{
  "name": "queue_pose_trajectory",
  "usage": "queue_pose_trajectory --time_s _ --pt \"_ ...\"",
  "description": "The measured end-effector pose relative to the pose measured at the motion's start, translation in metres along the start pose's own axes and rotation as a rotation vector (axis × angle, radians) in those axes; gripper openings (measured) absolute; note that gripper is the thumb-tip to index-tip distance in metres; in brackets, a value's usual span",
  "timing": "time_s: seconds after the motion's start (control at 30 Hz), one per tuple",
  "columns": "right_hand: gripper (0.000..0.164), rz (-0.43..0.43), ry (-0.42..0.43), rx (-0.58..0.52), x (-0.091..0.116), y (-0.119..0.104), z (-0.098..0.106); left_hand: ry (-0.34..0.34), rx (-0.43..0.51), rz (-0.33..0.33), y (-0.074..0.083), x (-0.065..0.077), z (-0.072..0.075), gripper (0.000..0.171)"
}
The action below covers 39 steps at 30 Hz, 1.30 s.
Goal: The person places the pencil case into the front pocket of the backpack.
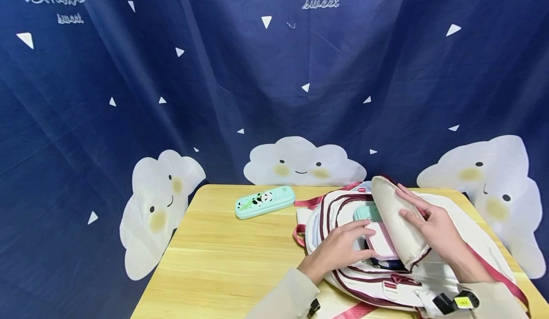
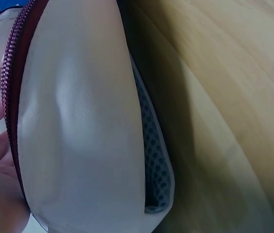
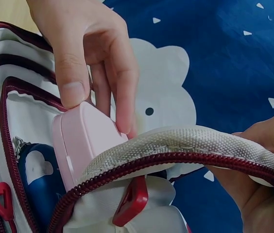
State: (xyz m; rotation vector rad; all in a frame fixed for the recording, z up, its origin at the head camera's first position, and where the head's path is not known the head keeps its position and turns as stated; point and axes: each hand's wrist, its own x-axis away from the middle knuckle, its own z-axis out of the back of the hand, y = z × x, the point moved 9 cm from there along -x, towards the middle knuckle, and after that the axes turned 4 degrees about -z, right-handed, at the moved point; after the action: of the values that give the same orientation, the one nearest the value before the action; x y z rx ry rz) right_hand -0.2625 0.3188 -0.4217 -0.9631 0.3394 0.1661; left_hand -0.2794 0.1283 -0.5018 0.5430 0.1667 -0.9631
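A white backpack (image 1: 465, 221) with dark red zippers lies on the table, its front pocket unzipped. My left hand (image 1: 339, 248) reaches into the pocket and grips a pink case (image 1: 384, 241) between thumb and fingers; the thumb lies on the case's end in the right wrist view. With my right hand (image 1: 438, 228) I hold the pocket's cream flap (image 1: 399, 221) folded back. Inside the pocket, a mint-green item (image 1: 364, 212) shows beyond the pink case, and a dark blue pouch (image 3: 41, 170) with a cloud print sits beside it. The flap hides part of the pink case.
A mint-green pencil case (image 1: 265, 202) with pandas lies left of the backpack, near the back edge of the wooden table (image 1: 218, 257). Red straps (image 1: 493, 271) spread from the bag. A dark blue curtain (image 1: 240, 71) with clouds hangs behind.
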Motion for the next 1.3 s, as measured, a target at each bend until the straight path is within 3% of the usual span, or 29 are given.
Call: queue_pose_trajectory --time_s 0.37,0.63,1.0,1.3 --pt "0.047 0.000 -0.007 0.004 0.000 -0.002 -0.001 -0.026 0.004 0.011 -0.007 0.003 0.005 0.047" --pt "0.047 0.017 0.004 -0.005 -0.001 -0.003 0.000 -0.006 -0.010 -0.002 -0.015 0.009 0.019 0.044" --pt "0.047 0.024 -0.004 -0.013 -0.002 -0.004 -0.001 0.048 -0.019 0.027 -0.040 0.023 0.038 0.043" --pt "0.047 0.015 -0.006 -0.003 0.000 -0.002 -0.001 0.057 0.023 0.092 -0.062 0.032 0.049 0.045"
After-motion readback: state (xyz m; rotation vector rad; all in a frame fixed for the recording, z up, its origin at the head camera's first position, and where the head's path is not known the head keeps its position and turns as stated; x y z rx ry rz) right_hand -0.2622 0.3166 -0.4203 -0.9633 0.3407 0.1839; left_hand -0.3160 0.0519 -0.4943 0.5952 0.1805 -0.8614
